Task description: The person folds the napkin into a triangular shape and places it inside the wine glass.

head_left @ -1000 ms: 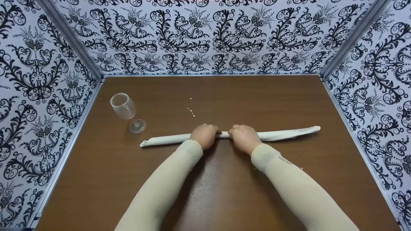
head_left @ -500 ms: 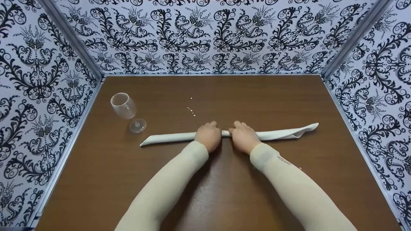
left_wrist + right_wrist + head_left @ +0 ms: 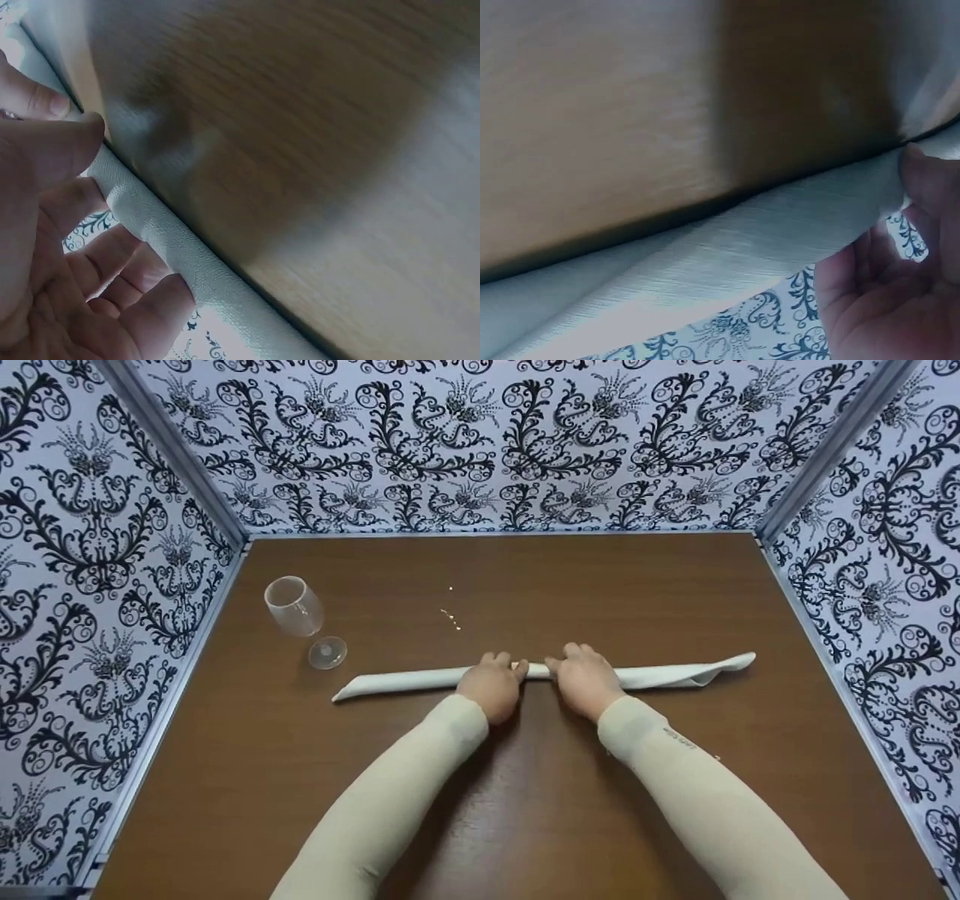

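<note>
A white cloth [image 3: 409, 681], rolled into a long thin tube, lies crosswise on the brown table. My left hand [image 3: 493, 688] holds it just left of its middle. In the left wrist view, the thumb is on the near side of the roll [image 3: 217, 277] and the bent fingers [image 3: 161, 307] reach over to its far side. My right hand [image 3: 587, 681] grips the same roll a short way to the right, its thumb [image 3: 926, 176] against the cloth. A short stretch of cloth shows between the hands. The tube's right end is looser, with a flap hanging open.
A clear stemmed glass [image 3: 296, 611] stands at the left of the table [image 3: 600, 592], beyond the roll's left end. Several small white crumbs [image 3: 454, 620] lie behind the hands. Patterned walls [image 3: 517, 450] enclose the table at the back and sides.
My left hand has shifted right along the roll, closer to the middle. The gap between the hands has widened slightly in the last half second. The cloth's right end has loosened into a flap.
</note>
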Demonstrator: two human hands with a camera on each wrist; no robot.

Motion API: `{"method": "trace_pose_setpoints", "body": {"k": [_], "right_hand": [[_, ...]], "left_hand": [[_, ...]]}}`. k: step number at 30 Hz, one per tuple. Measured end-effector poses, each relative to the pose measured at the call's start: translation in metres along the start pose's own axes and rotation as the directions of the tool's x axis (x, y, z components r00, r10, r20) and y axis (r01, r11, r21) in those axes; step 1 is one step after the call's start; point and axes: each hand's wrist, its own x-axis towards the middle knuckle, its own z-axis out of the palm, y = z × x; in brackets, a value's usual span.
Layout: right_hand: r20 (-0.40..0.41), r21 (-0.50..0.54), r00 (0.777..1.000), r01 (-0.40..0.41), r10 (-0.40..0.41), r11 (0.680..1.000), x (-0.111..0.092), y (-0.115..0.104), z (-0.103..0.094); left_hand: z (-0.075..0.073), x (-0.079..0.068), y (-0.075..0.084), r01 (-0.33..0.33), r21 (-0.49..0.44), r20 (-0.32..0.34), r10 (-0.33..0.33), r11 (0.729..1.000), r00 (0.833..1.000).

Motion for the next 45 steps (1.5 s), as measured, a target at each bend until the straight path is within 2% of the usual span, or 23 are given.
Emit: {"method": "trace_pose_setpoints", "body": {"k": [4,7,12,16,19,22,28,35,41,45], "right_hand": [[-0.054,-0.008,0.998,-0.028,0.028,1.0,-0.005,0.002,0.002],[-0.061,-0.053,0.996,-0.073,0.07,0.996,-0.011,0.001,0.0],[-0.007,-0.183,0.987,-0.161,0.163,0.97,-0.022,-0.001,-0.005],[0.027,-0.249,0.99,-0.13,0.141,0.96,-0.029,-0.003,-0.011],[0.029,-0.193,0.989,-0.134,0.143,0.972,-0.031,-0.004,-0.017],[0.01,-0.098,0.983,-0.181,0.182,0.979,-0.028,-0.004,-0.02],[0.019,0.035,0.952,-0.305,0.304,0.952,-0.014,0.0,-0.019],[0.115,0.027,0.909,-0.406,0.401,0.913,-0.005,0.0,-0.016],[0.179,0.006,0.884,-0.44,0.432,0.898,-0.004,0.002,-0.016],[0.207,0.052,0.877,-0.453,0.434,0.89,-0.007,0.004,-0.02]], "left_hand": [[0.002,0.001,0.0,-0.002,-0.01,-0.019,0.002,1.0,1.0],[0.003,0.0,0.0,-0.005,-0.011,-0.014,0.005,1.0,1.0],[0.003,-0.003,0.002,0.012,-0.012,0.004,-0.012,1.0,1.0],[0.0,-0.004,0.004,0.018,0.005,0.054,-0.018,1.0,0.998],[-0.001,-0.003,0.006,0.013,0.019,0.083,-0.014,1.0,0.996],[0.001,-0.003,0.006,0.012,0.016,0.075,-0.013,1.0,0.997],[0.003,-0.002,0.004,0.021,-0.01,0.059,-0.021,1.0,0.998],[0.0,-0.004,0.003,0.04,-0.057,0.069,-0.036,0.998,0.997],[-0.006,-0.006,0.001,0.079,-0.127,0.068,-0.071,0.989,0.995],[-0.014,-0.012,0.003,0.142,-0.079,0.076,-0.136,0.987,0.988]]}}
